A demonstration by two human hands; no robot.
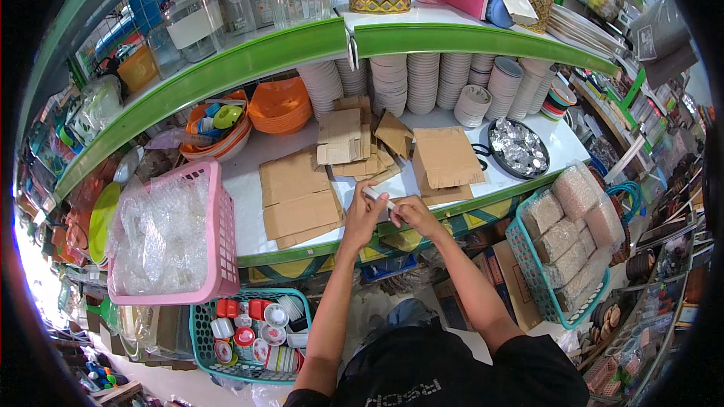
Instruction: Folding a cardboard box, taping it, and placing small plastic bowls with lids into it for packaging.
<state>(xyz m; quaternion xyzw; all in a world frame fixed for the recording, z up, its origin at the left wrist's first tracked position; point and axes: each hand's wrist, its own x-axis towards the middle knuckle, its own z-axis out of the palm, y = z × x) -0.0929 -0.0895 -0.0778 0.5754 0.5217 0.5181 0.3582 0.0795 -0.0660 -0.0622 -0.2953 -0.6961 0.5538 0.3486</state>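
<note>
A slim white stick-like object (378,196) lies slantwise between my hands; what it is cannot be told. My left hand (363,215) holds its upper part, with the thumb pressed along it. The fingers of my right hand (414,216) close around its lower end. Both hands are above the front edge of a white shelf (249,203) with a green rim. Flattened cardboard pieces (300,198) lie left of my hands, and smaller cut cardboard pieces (345,135) are heaped behind them. To the right is a folded cardboard piece (447,155).
Black-handled scissors (481,152), partly hidden, lie beside a black tray (547,158) of foil-like pieces. Stacked bowls (424,85) line the back. A pink basket (212,226) holds bubble wrap. Teal baskets hold small dishes (195,328) and bubble-wrapped packages (515,232).
</note>
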